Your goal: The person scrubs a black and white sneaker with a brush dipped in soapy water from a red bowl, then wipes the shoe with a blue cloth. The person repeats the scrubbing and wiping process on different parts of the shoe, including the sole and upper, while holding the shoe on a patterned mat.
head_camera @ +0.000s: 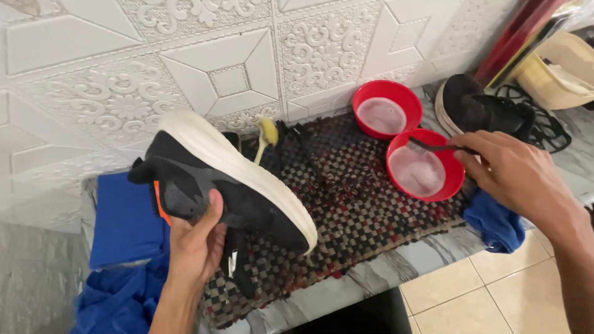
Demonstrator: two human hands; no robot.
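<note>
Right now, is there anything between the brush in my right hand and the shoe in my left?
Nothing visible blocks it. The brush in the right hand sits over the near red bowl; only woven mat lies between it and the black shoe in the left hand.

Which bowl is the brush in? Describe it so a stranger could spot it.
Start at the checked woven mat on the marble counter. Two red bowls sit at its right end. It is the nearer bowl, beside the right hand, with the brush over its rim; the other bowl stands by the wall.
</note>
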